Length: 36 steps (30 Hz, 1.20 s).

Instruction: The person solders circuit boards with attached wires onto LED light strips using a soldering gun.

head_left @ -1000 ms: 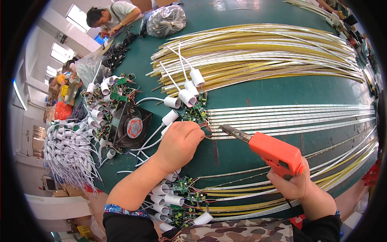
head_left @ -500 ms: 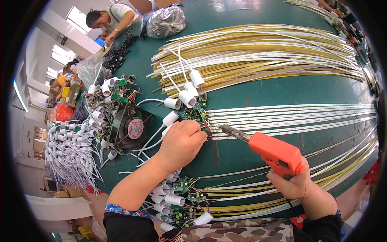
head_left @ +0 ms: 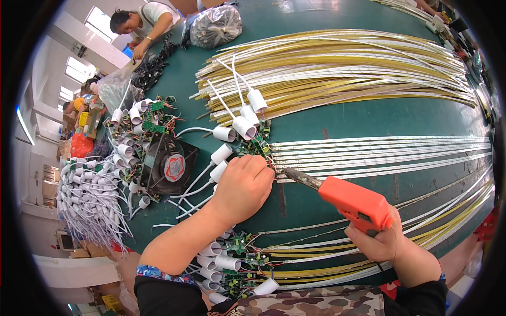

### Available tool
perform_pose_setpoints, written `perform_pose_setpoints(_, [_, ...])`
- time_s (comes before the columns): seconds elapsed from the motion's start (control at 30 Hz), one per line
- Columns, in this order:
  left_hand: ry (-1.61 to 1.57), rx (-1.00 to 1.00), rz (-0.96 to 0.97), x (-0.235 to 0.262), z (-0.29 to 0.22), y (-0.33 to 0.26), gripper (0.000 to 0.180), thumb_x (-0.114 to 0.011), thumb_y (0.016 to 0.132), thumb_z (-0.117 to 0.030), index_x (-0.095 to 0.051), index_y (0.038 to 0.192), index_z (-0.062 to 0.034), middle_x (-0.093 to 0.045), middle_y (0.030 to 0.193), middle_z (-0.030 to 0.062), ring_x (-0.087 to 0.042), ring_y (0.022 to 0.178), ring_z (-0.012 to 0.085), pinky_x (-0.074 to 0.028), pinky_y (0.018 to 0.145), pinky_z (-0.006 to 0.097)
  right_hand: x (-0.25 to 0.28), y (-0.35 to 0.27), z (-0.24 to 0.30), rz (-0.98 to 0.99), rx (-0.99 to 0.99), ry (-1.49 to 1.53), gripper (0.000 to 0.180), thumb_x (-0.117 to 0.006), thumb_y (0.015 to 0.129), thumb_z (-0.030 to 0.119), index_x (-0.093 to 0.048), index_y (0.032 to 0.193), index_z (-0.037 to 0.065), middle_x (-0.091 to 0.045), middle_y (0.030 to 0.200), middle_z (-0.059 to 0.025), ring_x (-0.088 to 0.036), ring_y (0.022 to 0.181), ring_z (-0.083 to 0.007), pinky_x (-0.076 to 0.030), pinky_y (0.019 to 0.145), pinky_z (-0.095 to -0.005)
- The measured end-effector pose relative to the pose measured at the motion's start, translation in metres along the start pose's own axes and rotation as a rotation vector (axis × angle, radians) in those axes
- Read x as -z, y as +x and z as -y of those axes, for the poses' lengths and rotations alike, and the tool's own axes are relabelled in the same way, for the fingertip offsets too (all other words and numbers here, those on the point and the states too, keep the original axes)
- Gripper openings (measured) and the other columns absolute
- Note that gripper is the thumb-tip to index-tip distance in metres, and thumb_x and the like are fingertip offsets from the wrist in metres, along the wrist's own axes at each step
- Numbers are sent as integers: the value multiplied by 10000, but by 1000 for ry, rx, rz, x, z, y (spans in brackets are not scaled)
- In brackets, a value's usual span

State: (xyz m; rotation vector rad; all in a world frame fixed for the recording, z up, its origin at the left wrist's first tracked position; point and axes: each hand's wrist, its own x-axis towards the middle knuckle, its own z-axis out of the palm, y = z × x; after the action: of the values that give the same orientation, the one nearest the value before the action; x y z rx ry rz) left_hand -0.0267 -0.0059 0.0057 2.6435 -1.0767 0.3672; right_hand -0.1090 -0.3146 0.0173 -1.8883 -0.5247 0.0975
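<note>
Two hands are busy near the middle of the frame. My right hand (head_left: 387, 245), at lower right, is wrapped shut around the grip of an orange soldering gun (head_left: 354, 201), whose dark tip points left toward the ends of the white strips (head_left: 379, 152). My left hand (head_left: 242, 187) lies curled, fingers pressed down on a small green circuit board (head_left: 258, 145) at centre; whether it pinches anything I cannot tell. White caps on white wires (head_left: 221, 154) lie just beside that hand. Along the lower edge, more white caps and green boards (head_left: 232, 263) crowd under my left forearm. Left of centre sits a black fan (head_left: 169, 166) amid a heap of parts. Farther up, yellow strips (head_left: 342, 63) fan across the green table (head_left: 337, 116). At top, a tied clear bag (head_left: 216, 25) holds dark stuff, and a person (head_left: 145, 21) leans over at upper left.
</note>
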Motion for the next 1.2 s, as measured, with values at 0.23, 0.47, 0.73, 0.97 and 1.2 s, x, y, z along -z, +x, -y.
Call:
perform_pose_setpoints(0.23, [26, -16, 26, 0, 0, -1, 156, -739, 738, -66, -618, 838, -57, -574, 900, 78, -592, 848, 288, -478, 735, 410, -4, 2, -1, 45, -24, -32, 631, -764, 772, 68, -512, 1337, -53, -691, 1075, -171, -704, 886, -311, -550, 809, -371])
perform_pose_setpoints(0.47, [64, -22, 42, 1, -1, 4, 153, -733, 720, -57, -598, 792, -57, -565, 862, 72, -592, 809, 278, -485, 695, 391, -5, 3, -1, 50, -3, -83, 644, -772, 766, 75, -502, 1337, -49, -682, 1113, -187, -708, 916, -342, -553, 820, -389])
perform_pose_setpoints(0.73, [52, -30, 18, -1, 0, 5, 162, -736, 709, -56, -597, 794, -50, -563, 850, 72, -592, 786, 278, -490, 680, 395, -5, 4, 1, 55, -20, -87, 620, -767, 776, 90, -517, 1328, -42, -681, 1123, -194, -706, 924, -349, -555, 820, -395])
perform_pose_setpoints(0.97, [40, -24, 17, -1, 0, 4, 166, -737, 694, -52, -607, 797, -48, -569, 859, 69, -601, 800, 274, -498, 693, 393, -4, 3, 5, 29, -44, -47, 572, -764, 774, 82, -554, 1296, -22, -676, 1099, -173, -699, 911, -316, -544, 819, -384])
perform_pose_setpoints(1.2, [36, -21, 25, 0, 0, 4, 158, -738, 676, -50, -635, 795, -55, -573, 868, 61, -603, 806, 269, -501, 710, 389, -4, -3, 6, -86, -131, 90, 415, -670, 788, -1, -627, 1200, -31, -656, 858, -43, -595, 753, -103, -490, 721, -276])
